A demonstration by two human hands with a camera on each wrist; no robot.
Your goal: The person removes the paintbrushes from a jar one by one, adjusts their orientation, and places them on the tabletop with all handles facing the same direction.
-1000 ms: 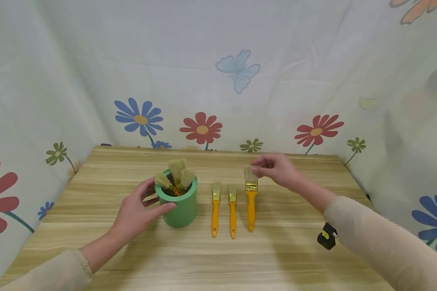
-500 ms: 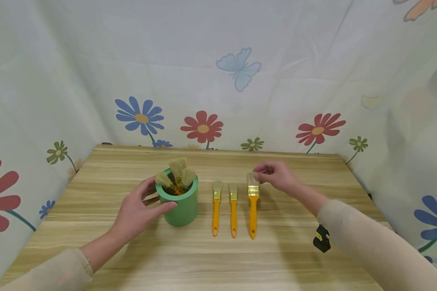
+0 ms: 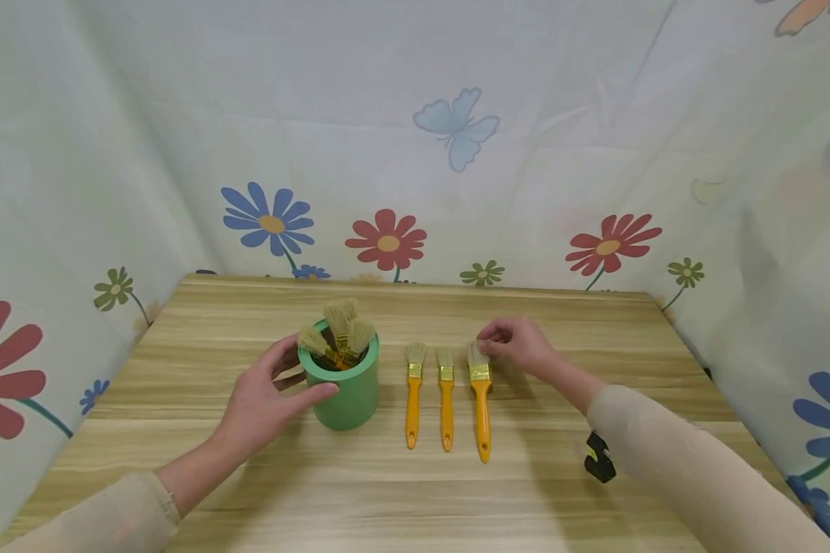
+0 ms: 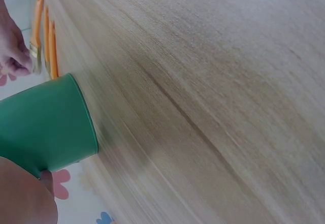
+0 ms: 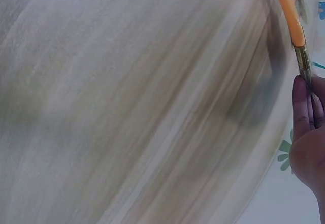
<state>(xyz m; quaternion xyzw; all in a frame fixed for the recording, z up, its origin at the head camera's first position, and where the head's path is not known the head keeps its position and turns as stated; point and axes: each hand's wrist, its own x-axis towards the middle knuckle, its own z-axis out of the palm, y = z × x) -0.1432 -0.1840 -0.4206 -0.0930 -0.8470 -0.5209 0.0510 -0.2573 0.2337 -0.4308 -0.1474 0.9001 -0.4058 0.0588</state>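
Note:
A green cylindrical cup [image 3: 349, 401] stands on the table at the left with several paintbrushes [image 3: 342, 315] in it, bristles up. My left hand [image 3: 259, 407] holds the cup, thumb across its near side and fingers around its left. To the right, my right hand [image 3: 519, 343] pinches a wide paintbrush [image 3: 482, 415] by its pale bristles, its orange handle pointing towards me. In the right wrist view the fingertips [image 5: 300, 94] close on the bristle end. Beside it lie two narrower paintbrushes, one at left [image 3: 413, 403] and one in the middle [image 3: 446, 407], side by side with bristles away from me.
The wood-grain table [image 3: 415, 507] ends at the back against a white curtain [image 3: 304, 115] printed with flowers and a butterfly. A black device [image 3: 599, 458] with a yellow mark shows by the right sleeve.
My right hand has drawn the wide paintbrush nearer to me, roughly in line with the other two, and its handle end now sits lower. The left hand keeps its hold on the cup.

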